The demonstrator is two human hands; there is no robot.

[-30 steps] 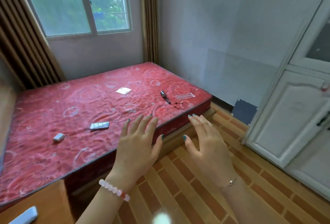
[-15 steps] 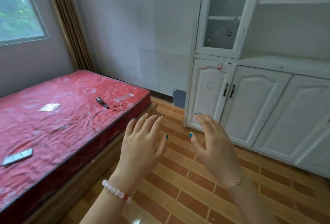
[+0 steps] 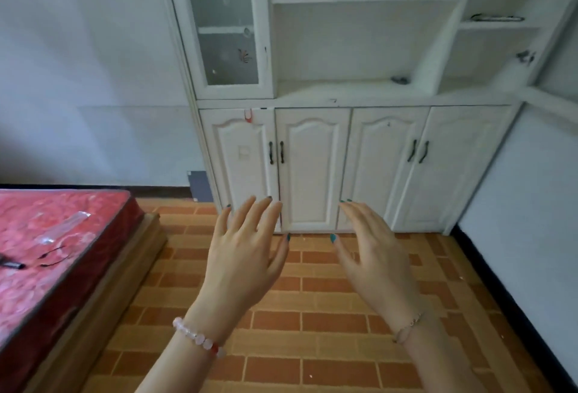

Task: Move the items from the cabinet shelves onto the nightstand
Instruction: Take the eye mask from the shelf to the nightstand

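Head view: left hand [image 3: 242, 262], right hand [image 3: 373, 262] raised before cabinet [image 3: 312, 158], fingers spread, grasping nothing.

Teal polish covers the nails of the left hand [image 3: 240, 264] and the right hand [image 3: 372, 264]. The left wrist wears a pale pink round-bead bracelet [image 3: 197, 338] with one red bead, and the right wrist a thin metal chain bracelet [image 3: 408, 327].

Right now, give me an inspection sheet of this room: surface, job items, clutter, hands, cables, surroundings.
Surface: nightstand not in view.
Job items: dark item on low shelf of cabinet; long item on upper right shelf; black item below it.
Clutter: clear bag on bed.
Hands: left hand and right hand open, empty.
Cables: thin black cord on bed.
Surroundings: lower doors shut; tiled floor.
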